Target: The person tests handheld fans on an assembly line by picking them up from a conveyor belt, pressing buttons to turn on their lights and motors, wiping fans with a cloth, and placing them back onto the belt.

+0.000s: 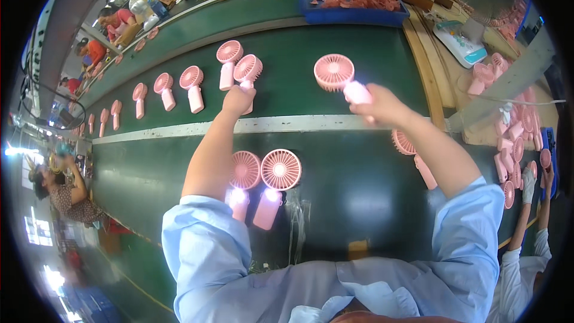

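My left hand [239,100] is closed round the handle of a pink handheld fan [247,68], low over the far green belt. Right beside that fan lies another pink fan [229,52]. My right hand [381,106] grips the handle of a pink handheld fan [333,72], its round head pointing up and left; a light glows on the handle. Two lit pink fans, a left fan [245,169] and a right fan [281,169], lie side by side on the near surface. Under my right forearm, another fan [424,170] is partly hidden.
A row of pink fans [191,76] stretches left along the far belt [281,42]. Beyond it stands a blue bin [305,0] of pink parts. A pale metal rail [311,123] divides the surfaces. Piled fans [508,149] and a co-worker's gloved hand [528,185] are at right.
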The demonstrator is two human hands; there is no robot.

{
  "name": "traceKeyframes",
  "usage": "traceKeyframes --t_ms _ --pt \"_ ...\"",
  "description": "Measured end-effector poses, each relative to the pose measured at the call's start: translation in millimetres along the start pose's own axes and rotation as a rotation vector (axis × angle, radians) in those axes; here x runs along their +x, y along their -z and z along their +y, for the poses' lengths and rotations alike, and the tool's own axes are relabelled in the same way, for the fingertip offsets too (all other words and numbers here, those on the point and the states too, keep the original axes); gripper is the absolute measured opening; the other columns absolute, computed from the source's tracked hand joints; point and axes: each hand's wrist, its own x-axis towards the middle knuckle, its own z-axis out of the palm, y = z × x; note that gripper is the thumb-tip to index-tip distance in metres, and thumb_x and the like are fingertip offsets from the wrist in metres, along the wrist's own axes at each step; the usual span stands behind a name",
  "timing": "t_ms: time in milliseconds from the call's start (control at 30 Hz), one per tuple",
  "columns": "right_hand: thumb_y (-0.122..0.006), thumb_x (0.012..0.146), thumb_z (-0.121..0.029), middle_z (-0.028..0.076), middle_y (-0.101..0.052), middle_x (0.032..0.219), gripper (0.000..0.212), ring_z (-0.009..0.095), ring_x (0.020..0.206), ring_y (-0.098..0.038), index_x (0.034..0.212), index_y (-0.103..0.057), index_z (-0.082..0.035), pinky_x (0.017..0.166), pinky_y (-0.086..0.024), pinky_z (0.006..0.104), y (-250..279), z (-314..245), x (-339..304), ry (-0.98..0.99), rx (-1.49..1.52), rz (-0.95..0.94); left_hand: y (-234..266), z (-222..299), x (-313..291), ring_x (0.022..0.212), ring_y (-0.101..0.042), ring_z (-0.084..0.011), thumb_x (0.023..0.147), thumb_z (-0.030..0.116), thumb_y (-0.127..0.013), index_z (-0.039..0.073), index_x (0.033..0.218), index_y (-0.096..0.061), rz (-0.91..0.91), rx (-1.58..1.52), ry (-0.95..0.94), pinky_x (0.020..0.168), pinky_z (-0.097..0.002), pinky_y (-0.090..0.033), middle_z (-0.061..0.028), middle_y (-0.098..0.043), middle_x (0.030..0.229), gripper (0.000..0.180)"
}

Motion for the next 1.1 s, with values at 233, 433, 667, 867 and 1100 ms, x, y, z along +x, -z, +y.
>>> traceKeyframes --t_ms 233,433,667,867,1100 --pt "-0.066 0.077 -0.019 0.007 -0.057 0.085 0.04 0.01 0.053 -0.054 0.103 -0.043 0.002 0.045 -0.044 0.0224 -33 19 -141 -0.073 0.084 -0.039 49 -1 -135 0.058 -0.047 -0.0074 0.091 0.033 -0.046 0.004 0.114 -0.047 -0.31 -1.063 -0.159 0.05 -0.0213 -0.039 -0.0016 -0.052 0.079 0.037" --pt "-0.067 0.075 -0.028 0.016 -0.055 0.099 0.054 0.028 0.087 -0.057 0.113 -0.045 0.005 0.075 -0.047 0.0357 -29 44 -187 0.09 -0.554 0.187 69 19 -203 0.075 -0.051 -0.0108 0.088 0.024 -0.055 0.004 0.12 -0.043 -0.28 -1.057 -0.388 0.066 -0.024 -0.042 -0.0052 -0.054 0.092 0.04" --pt "-0.066 0.076 -0.029 0.017 -0.052 0.108 0.055 0.03 0.097 -0.054 0.119 -0.046 -0.001 0.083 -0.044 0.0361 -42 -28 -189 0.516 -0.503 0.236 88 50 -247 0.079 -0.05 -0.0102 0.089 0.02 -0.05 0.003 0.129 -0.035 -0.527 -1.028 -0.566 0.071 -0.0239 -0.042 -0.006 -0.052 0.1 0.045" --pt "-0.077 0.063 -0.027 0.018 -0.04 0.126 0.089 0.029 0.106 -0.049 0.134 -0.029 -0.005 0.091 -0.04 0.0369 -39 -76 -161 0.713 -0.352 0.301 95 75 -270 0.07 -0.048 -0.008 0.09 0.02 -0.048 0.003 0.131 -0.033 -0.748 -1.106 -0.631 0.061 -0.0211 -0.042 -0.0053 -0.053 0.098 0.047" --pt "-0.08 0.053 -0.025 0.007 -0.055 0.102 0.07 0.026 0.099 -0.051 0.113 -0.05 -0.009 0.085 -0.041 0.0376 -13 -96 -139 0.829 -0.743 0.169 96 86 -257 0.072 -0.05 -0.0085 0.091 0.023 -0.047 0.003 0.13 -0.034 -0.768 -0.836 -0.642 0.066 -0.0235 -0.043 -0.0054 -0.053 0.1 0.046"
